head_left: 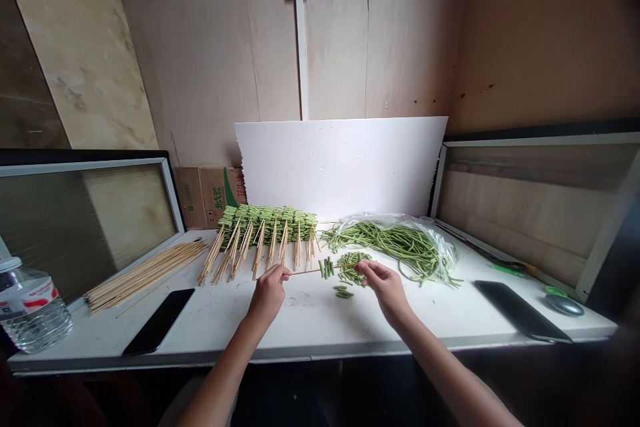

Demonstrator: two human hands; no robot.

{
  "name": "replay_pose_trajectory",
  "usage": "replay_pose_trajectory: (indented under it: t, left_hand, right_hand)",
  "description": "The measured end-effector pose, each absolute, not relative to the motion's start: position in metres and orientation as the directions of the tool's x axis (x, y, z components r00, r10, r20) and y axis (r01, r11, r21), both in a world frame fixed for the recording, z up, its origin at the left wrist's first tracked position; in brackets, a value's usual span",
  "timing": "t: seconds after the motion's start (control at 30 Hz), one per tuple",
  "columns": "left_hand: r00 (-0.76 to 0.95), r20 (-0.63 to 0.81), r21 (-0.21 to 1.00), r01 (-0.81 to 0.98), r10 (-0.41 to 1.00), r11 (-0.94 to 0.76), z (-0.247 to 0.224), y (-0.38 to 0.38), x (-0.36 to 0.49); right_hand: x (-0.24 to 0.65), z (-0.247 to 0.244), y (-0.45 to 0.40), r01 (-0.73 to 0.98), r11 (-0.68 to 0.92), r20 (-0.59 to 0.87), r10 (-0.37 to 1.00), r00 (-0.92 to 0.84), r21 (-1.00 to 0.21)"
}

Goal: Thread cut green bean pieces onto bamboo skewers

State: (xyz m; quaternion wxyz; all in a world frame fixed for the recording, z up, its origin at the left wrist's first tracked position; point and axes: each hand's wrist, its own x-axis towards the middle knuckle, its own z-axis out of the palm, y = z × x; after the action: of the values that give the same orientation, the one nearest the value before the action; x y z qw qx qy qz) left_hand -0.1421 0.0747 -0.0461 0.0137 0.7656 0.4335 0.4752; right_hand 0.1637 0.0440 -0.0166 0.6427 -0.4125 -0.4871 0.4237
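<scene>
A thin bamboo skewer (304,272) runs nearly level between my two hands above the table. Several short green bean pieces (327,268) are threaded crosswise near its middle. My left hand (269,292) is closed, pinching the skewer's left end. At the other end, the fingertips of my right hand (383,280) are pinched on the skewer. Just behind the skewer lies a small pile of cut bean pieces (354,259). A few loose bean pieces (343,291) rest on the white tabletop (310,320) in front of it.
Filled bean skewers (270,227) are stacked at the back left. Bare skewers (145,273) lie left, near a phone (159,321) and a water bottle (33,307). Long green beans (395,243) spill from a plastic bag. At right are a dark phone-like slab (520,310) and a mouse (564,304).
</scene>
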Motion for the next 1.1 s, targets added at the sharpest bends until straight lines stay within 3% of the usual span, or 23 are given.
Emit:
replay_pose_trajectory:
  t: [0.27, 0.47, 0.73, 1.1]
  left_hand:
    - [0.214, 0.696, 0.381, 0.699, 0.685, -0.605, -0.048, 0.076, -0.141]
    - [0.263, 0.667, 0.406, 0.657, 0.697, -0.636, -0.048, 0.074, -0.136]
    - [0.21, 0.764, 0.384, 0.611, 0.609, -0.693, -0.047, 0.07, -0.128]
    - [0.232, 0.718, 0.418, 0.611, 0.657, -0.672, -0.044, 0.063, -0.121]
  right_hand:
    - [0.163, -0.018, 0.043, -0.128, 0.297, 0.269, 0.943, 0.198, -0.946]
    - [0.153, -0.019, 0.037, -0.02, 0.321, 0.317, 0.941, 0.114, -0.947]
    - [0.147, -0.028, 0.04, -0.082, 0.236, 0.223, 0.964, 0.148, -0.968]
    - [0.142, -0.041, 0.043, -0.123, 0.211, 0.197, 0.974, 0.11, -0.97]
